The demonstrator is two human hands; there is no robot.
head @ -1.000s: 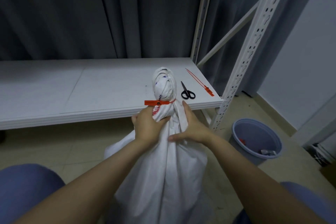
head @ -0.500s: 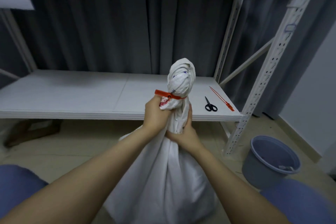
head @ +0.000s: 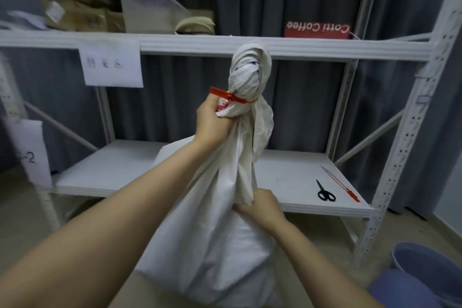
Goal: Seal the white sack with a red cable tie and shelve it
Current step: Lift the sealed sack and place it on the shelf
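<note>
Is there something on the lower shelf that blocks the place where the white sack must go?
Nothing visible blocks it. The lower shelf is bare behind the white sack; only scissors and a spare red cable tie lie near its right end.

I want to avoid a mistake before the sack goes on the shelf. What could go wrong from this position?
1. The left hand grips the white sack right under the red cable tie; if the load hangs there, the tie might slip.
2. The right hand holds only a fold of cloth, so the sack may swing or drop.
3. The scissors and a spare tie lie on the lower shelf; the sack could land on them.
</note>
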